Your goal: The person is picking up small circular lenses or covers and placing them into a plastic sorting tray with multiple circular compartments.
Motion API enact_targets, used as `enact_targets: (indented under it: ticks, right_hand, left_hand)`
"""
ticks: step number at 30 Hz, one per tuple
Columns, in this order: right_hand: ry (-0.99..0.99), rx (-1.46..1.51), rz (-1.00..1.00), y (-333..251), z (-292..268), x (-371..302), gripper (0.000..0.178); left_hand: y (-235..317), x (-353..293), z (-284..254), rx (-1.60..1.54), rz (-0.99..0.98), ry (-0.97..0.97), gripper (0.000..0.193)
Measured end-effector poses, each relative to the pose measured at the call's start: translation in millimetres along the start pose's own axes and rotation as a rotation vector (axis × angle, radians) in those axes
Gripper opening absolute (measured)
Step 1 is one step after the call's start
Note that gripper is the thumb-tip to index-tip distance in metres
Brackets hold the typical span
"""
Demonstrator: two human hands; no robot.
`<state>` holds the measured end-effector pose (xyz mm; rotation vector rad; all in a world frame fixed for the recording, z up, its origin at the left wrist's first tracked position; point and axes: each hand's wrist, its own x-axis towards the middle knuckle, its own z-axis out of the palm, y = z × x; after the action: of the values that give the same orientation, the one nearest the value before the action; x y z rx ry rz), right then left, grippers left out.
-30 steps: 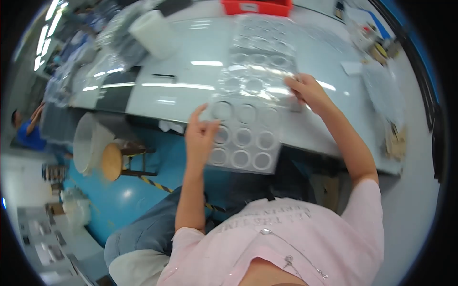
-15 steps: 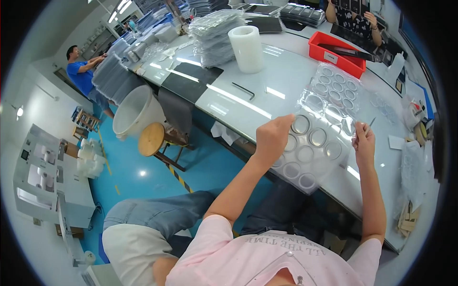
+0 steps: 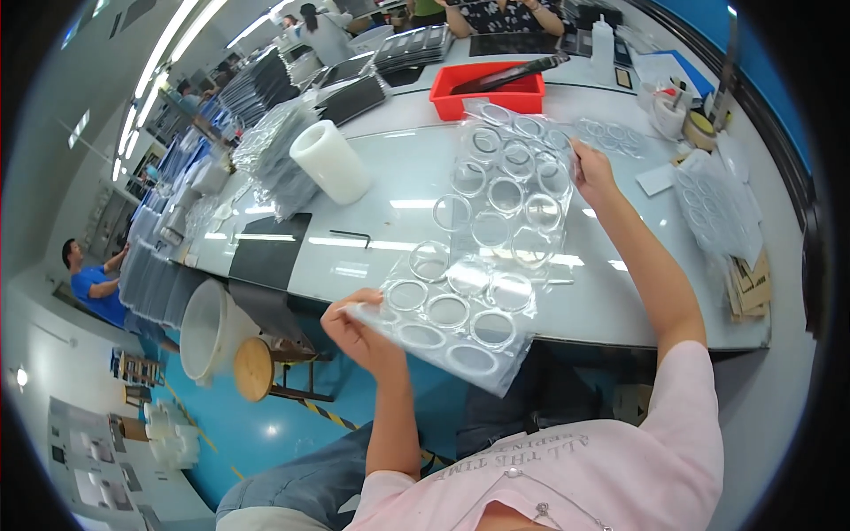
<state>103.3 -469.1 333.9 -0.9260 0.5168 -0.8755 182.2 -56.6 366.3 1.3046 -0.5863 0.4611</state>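
Got the left hand (image 3: 361, 338) pinched closed on the near-left corner of the clear ring sheet (image 3: 482, 257), holding that corner up and tilting the near end. Got the right hand (image 3: 593, 173) way up near the far end, curled mostly closed against the right-hand edge; can't tell about a firm grip there. Lying mostly on the glassy bench (image 3: 620, 305), straight ahead of the pink shirt (image 3: 620, 456), with the near end poking out past the front edge. Pointing lengthwise away from the body toward the red bin (image 3: 450, 108), leaning slightly right at the far end. Can't tell one long sheet from a few overlapping.

Versus half a second ago: hands spread further apart along the plastic, left down from the side to the near corner, right higher up toward the bin. Near end more tipped now, too, and whole view swung round.

Further out: white roll (image 3: 332, 164) and black hex key (image 3: 352, 234) off to the left, another ring sheet (image 3: 708, 199) to the right, then round wooden stool (image 3: 253, 369) and whitish tub (image 3: 208, 327) down on the floor.
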Motion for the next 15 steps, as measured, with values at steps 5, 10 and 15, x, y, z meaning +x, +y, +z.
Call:
enact_targets:
  ticks: [5, 10, 15]
  right_hand:
    - [0.118, 0.062, -0.009, -4.5, 36.6, 22.8, 0.017]
    - [0.169, 0.303, 0.04, 2.7, 64.2, 27.5, 0.011]
    - [0.11, 0.181, 0.103, 29.4, 40.6, 57.8, 0.009]
  left_hand:
    - [0.8, -12.1, -18.1, -0.414, -0.269, -0.069, 0.009]
    - [-15.8, -20.9, -13.5, -0.78, -0.867, 0.036, 0.01]
    - [-22.5, -23.6, -2.6, -0.656, -0.953, -0.088, 0.027]
